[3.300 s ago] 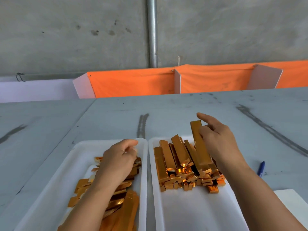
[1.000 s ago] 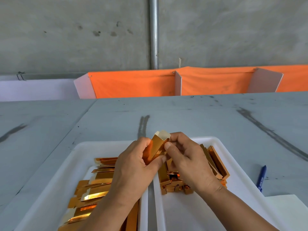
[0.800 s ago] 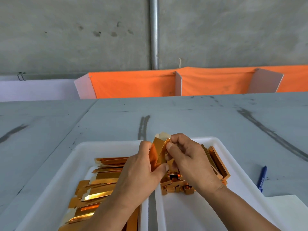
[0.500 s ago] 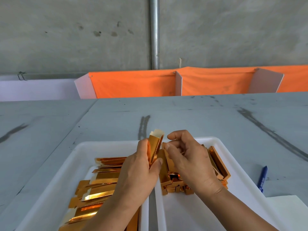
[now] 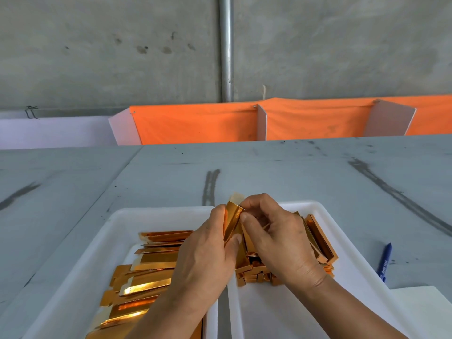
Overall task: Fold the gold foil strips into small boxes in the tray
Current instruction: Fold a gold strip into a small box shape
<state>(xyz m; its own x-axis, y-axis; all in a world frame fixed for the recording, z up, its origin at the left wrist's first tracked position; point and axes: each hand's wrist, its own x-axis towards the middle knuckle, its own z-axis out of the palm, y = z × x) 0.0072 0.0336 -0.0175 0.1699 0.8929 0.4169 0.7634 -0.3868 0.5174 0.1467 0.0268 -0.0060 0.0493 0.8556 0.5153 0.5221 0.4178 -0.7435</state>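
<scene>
Between the two trays I hold one gold foil strip (image 5: pixel 231 221) upright, its pale flap sticking up at the top. My left hand (image 5: pixel 205 255) pinches its lower part between thumb and fingers. My right hand (image 5: pixel 276 238) grips its upper end with thumb and forefinger. The left white tray (image 5: pixel 97 243) holds a pile of flat gold strips (image 5: pixel 144 277). The right white tray (image 5: pixel 347 270) holds several folded gold boxes (image 5: pixel 318 243), partly hidden behind my right hand.
A blue pen (image 5: pixel 384 261) lies on the grey table right of the right tray, above a white sheet (image 5: pixel 420 307). Orange cloth dividers (image 5: pixel 195 123) stand along the table's far edge, before a concrete wall with a metal pipe (image 5: pixel 226 47).
My right hand has come back onto the strip's top end after letting go half a second ago. Earlier it set a folded box onto the right pile while the left hand took a strip.
</scene>
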